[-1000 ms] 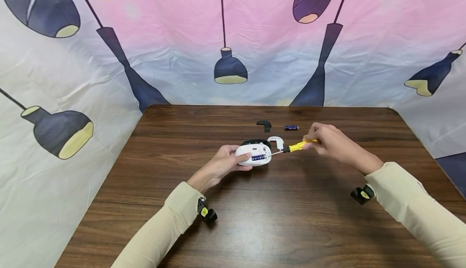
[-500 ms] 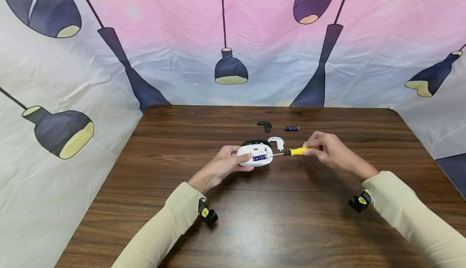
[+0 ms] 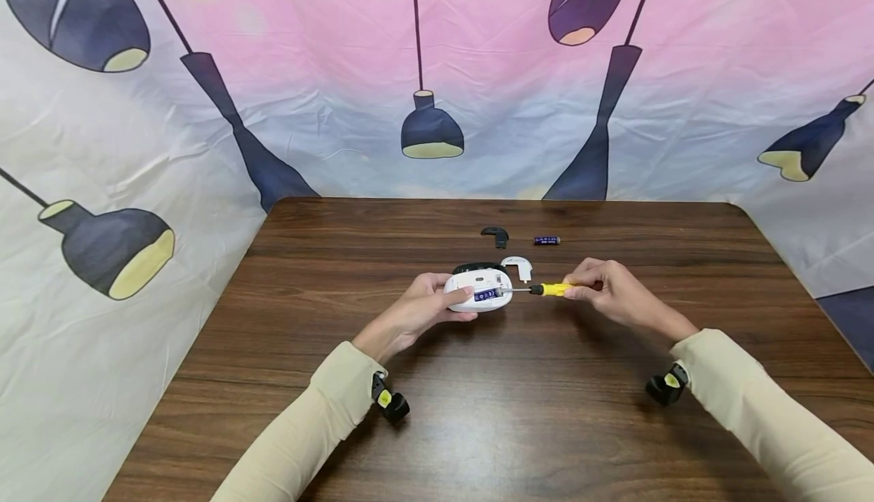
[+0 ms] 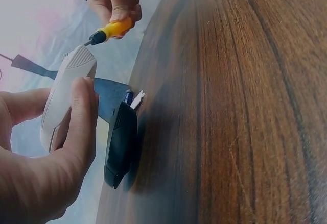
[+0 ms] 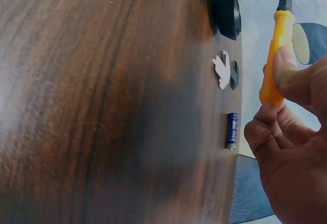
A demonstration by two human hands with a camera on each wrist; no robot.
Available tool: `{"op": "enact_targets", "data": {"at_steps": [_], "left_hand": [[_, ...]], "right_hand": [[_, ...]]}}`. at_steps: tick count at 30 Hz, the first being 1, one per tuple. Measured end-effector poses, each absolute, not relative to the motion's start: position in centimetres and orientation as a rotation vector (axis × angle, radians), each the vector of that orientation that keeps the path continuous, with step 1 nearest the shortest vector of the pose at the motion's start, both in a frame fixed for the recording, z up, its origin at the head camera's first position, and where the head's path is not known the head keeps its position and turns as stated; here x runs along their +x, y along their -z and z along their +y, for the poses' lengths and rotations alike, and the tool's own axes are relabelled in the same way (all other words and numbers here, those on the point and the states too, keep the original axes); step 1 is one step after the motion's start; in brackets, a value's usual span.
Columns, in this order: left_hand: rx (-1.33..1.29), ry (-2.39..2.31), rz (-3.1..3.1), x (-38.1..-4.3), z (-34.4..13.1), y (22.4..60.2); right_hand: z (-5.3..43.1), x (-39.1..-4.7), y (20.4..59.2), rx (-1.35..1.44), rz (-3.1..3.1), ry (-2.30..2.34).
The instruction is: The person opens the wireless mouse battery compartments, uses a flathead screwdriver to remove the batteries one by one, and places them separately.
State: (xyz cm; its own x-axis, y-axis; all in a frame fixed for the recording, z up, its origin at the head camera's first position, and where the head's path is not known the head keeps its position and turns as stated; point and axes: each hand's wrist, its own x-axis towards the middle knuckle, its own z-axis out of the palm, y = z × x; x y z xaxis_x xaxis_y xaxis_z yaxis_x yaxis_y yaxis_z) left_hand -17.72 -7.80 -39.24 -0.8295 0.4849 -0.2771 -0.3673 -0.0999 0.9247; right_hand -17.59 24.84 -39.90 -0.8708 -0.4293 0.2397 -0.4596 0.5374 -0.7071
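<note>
My left hand (image 3: 432, 301) grips a white computer mouse (image 3: 461, 283) above the table, its underside facing up. A dark blue battery (image 3: 486, 295) sits in the mouse's uncovered battery slot, my thumb close by its left end. With my right hand (image 3: 608, 288) I hold a screwdriver (image 3: 554, 290) by its yellow handle, thumb against fingers. Its thin metal shaft points left, and the tip is at the right end of the battery slot. In the left wrist view the screwdriver (image 4: 113, 28) reaches the ridged end of the white mouse (image 4: 69, 89).
Behind the white mouse a black mouse (image 4: 121, 145) lies on the wooden table (image 3: 437, 411). Near it are a white battery cover (image 3: 520, 265), a black battery cover (image 3: 496, 234) and a loose blue battery (image 3: 547, 241). A printed cloth (image 3: 341, 108) hangs behind the table.
My right hand has come lower and slightly left, bringing the screwdriver from a slant to nearly level, its tip still at the slot. The left hand and white mouse have barely shifted.
</note>
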Motion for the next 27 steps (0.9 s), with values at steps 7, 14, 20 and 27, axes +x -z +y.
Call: {"op": "enact_targets", "data": {"at_steps": [7,14,20,27], "left_hand": [[0.139,-1.984,1.591,-17.7,-7.9,39.3],[0.116,-1.988,1.583,-17.8,-7.8,39.4],[0.105,-1.984,1.585,-17.8,-7.9,39.4],[0.086,-1.991,1.574,-17.9,-8.0,39.5]], "right_hand": [[24.9,-17.8,41.0,0.745,-2.759,-1.324],[24.8,-18.0,41.1,0.733,-2.790,-1.319],[24.8,-17.9,40.9,0.729,-2.785,-1.308],[25.1,-17.9,40.3,0.713,-2.790,-1.324]]}}
